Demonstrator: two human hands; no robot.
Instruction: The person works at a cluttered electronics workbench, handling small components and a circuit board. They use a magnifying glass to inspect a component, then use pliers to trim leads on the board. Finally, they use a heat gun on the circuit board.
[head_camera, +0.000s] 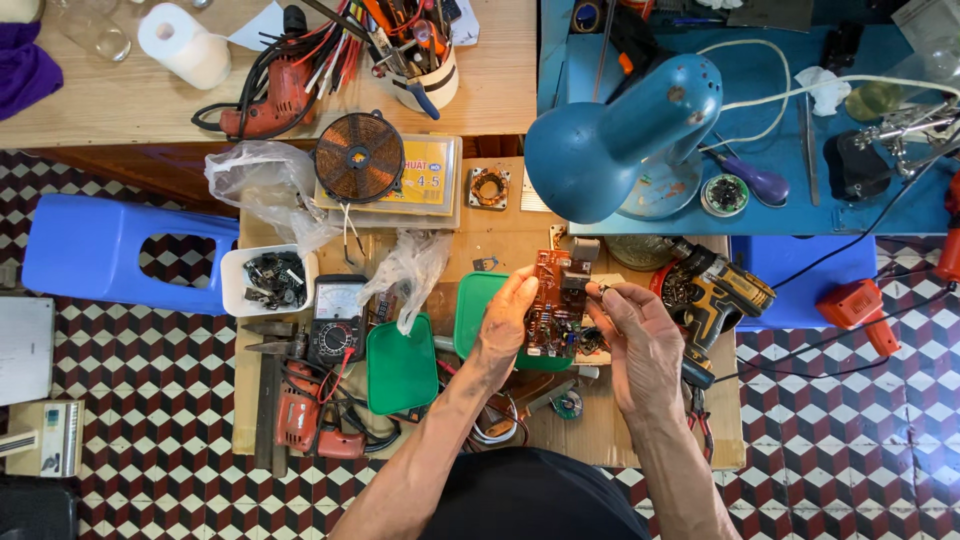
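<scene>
A: What are the hands doing?

B: The left hand grips an orange-brown circuit board by its left edge. The right hand, just beside the board's right edge, pinches a small dark part between thumb and forefinger.

A: And beyond?

B: Past the fingertips stands a blue desk lamp; right of the right hand lies a yellow cordless drill.

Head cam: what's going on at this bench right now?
A person is holding a brown circuit board up over a cluttered wooden worktable. The left hand grips the board's left edge; the right hand pinches something small at its upper right edge, too small to identify. A blue desk lamp hangs just above. A cordless drill lies right of the hands, green lids and an analogue multimeter to the left.
</scene>
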